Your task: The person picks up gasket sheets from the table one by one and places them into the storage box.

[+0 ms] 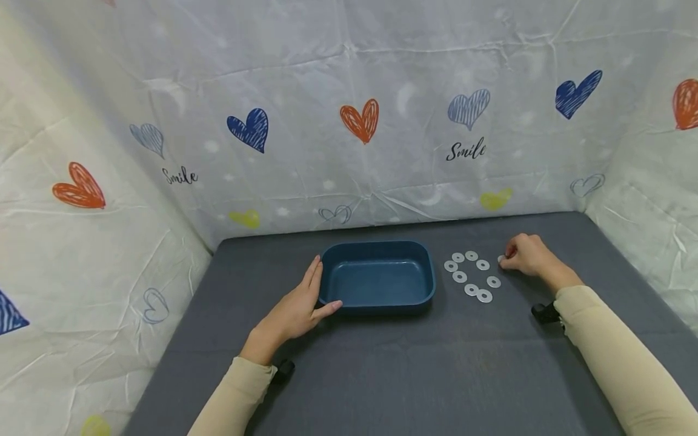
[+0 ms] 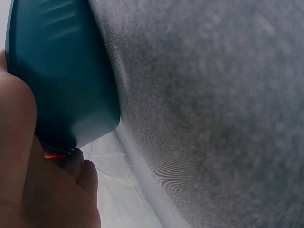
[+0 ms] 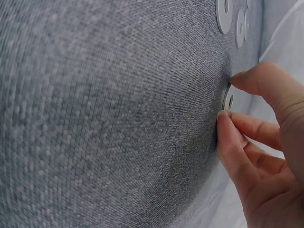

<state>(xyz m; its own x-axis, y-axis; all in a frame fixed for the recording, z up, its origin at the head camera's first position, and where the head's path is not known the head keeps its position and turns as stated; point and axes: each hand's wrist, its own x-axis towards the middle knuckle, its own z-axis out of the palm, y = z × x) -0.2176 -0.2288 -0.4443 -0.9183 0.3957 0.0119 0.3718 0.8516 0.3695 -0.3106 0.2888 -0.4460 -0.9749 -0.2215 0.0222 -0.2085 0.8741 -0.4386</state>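
An empty dark blue tray (image 1: pixel 376 300) sits mid-table. My left hand (image 1: pixel 299 309) lies against its left end, fingers straight along the wall and thumb at the front corner; the left wrist view shows the tray wall (image 2: pixel 61 80) against my palm. Several flat white washers (image 1: pixel 471 275) lie in a loose ring right of the tray. My right hand (image 1: pixel 526 254) is at the ring's right side and pinches one washer (image 3: pixel 229 97) between thumb and fingertips, its edge lifted off the cloth.
The table is covered with grey cloth (image 1: pixel 382 375). White sheeting printed with hearts (image 1: pixel 360 121) walls it at the back and both sides. A small black clip (image 1: pixel 545 312) sits by my right wrist.
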